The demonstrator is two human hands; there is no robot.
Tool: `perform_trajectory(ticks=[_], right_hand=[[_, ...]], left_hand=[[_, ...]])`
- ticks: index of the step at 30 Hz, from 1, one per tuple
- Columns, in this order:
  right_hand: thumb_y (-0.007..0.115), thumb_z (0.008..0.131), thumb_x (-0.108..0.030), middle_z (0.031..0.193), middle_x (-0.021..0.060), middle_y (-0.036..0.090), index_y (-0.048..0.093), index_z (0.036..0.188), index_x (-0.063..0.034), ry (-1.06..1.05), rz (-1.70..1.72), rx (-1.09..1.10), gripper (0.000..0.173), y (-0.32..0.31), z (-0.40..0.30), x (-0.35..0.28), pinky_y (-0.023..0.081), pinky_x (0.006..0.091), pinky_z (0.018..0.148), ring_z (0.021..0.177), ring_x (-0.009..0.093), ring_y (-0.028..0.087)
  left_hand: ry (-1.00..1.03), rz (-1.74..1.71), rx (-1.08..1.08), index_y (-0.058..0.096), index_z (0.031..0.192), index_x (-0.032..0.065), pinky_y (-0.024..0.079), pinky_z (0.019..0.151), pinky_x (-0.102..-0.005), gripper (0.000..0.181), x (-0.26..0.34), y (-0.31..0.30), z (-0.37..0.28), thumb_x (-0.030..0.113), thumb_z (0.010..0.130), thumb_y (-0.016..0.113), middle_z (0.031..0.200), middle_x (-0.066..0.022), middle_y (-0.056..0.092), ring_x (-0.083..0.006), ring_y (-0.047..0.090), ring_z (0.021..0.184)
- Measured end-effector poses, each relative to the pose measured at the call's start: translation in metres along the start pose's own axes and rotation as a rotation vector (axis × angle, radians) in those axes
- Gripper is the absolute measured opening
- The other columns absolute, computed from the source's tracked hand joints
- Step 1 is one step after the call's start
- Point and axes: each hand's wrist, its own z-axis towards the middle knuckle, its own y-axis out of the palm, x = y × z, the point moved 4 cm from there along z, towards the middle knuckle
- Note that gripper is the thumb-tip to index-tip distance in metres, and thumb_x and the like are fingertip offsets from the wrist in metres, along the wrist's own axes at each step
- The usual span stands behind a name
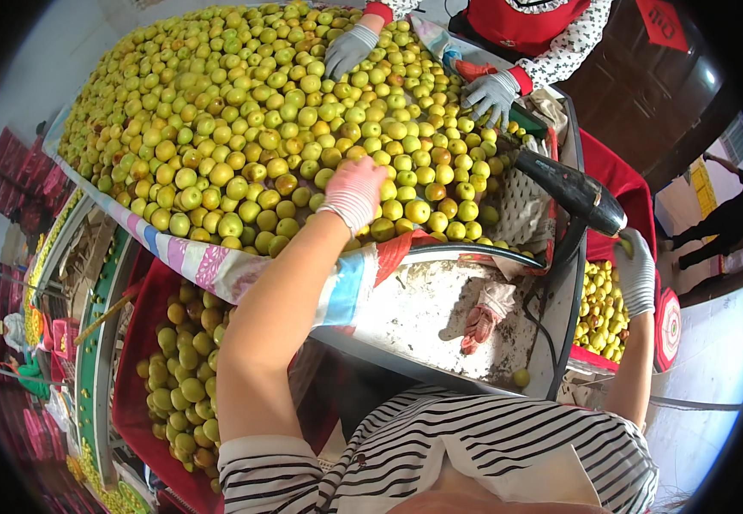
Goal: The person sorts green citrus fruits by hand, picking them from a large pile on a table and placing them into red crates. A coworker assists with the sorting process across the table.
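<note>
My left hand [355, 189], in a pale pinkish-white knit glove, reaches into the large heap of small yellow-green round fruits [217, 141]. Its fingers touch fruits near the heap's front edge; whether one is gripped is hidden. At the right, my right hand [635, 273], in a grey-white glove, is bent around a green fruit [626, 248] at its fingertips. It is beside the rear end of a black hair dryer [571, 189], which stands mounted with its nozzle towards the heap. Below that hand is a red-lined container of fruits [603, 315].
Across the heap, a co-worker's two gloved hands [351, 51] [493, 96] touch the fruits. A floral cloth [217, 263] edges the table. A tied cloth bundle [488, 315] and a loose fruit [521, 377] lie on the white metal surface. At the lower left is a red-lined bin [130, 385] of fruits.
</note>
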Motion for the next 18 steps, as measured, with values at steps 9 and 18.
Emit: perform_trajectory(ticks=[9,18], right_hand=[[0.062,0.087,-0.023,0.103,0.0178,0.06,0.059,0.102,-0.0039,0.014,-0.467,0.116,0.025,0.021,0.031,-0.027,0.051,0.0459,0.073,0.09,0.038,0.062],[0.079,0.07,-0.027,0.136,0.0174,0.049,0.049,0.13,-0.0093,-0.129,-0.341,0.207,0.07,0.046,0.069,-0.11,0.047,0.044,0.095,0.116,0.037,0.053]], left_hand=[[0.068,-0.099,-0.074,0.059,0.12,0.0186,0.05,0.087,-0.0429,0.035,0.005,-0.003,-0.002,0.018,0.086,0.057,0.109,-0.0109,0.057,-0.0319,0.058,0.102],[-0.022,-0.217,-0.058,0.063,0.113,0.0187,0.051,0.083,-0.0433,0.035,-0.015,-0.005,0.0,0.039,0.084,0.06,0.11,-0.0123,0.063,-0.033,0.062,0.098]])
